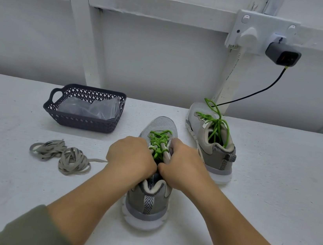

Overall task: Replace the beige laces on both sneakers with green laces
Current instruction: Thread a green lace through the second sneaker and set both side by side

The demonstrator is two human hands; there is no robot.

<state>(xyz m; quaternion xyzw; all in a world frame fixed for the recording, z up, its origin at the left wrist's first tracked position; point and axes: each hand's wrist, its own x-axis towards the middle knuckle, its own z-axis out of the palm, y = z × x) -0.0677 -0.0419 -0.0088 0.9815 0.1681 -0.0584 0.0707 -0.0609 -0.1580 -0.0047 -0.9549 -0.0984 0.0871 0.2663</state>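
Hands meet over the near sneaker [146, 204], which stands heel toward the person at the middle of the tabletop's [272, 178] front edge. The left hand [131, 159] and right hand [184, 164] are both curled, knuckles up, each gripping 1 eyelet flap at the shoe's throat. Whether the lace ends are pinched inside the fists too, I cannot tell. This hold likely steadies the shoe and draws the green lace [159, 139] snug toward the top eyelets.

Nearer the back edge, to the right, the far sneaker [196, 114] carries its own green lacing [216, 125], its loose ends apparently untied. The beige laces [63, 155] lie heaped toward the left edge, well apart from both shoes. A dark basket [82, 122] holding clear plastic bags [92, 107] stands behind them.

White panelled wall rises behind, with a socket [258, 32], grey charger [282, 55] and black cable [263, 90].
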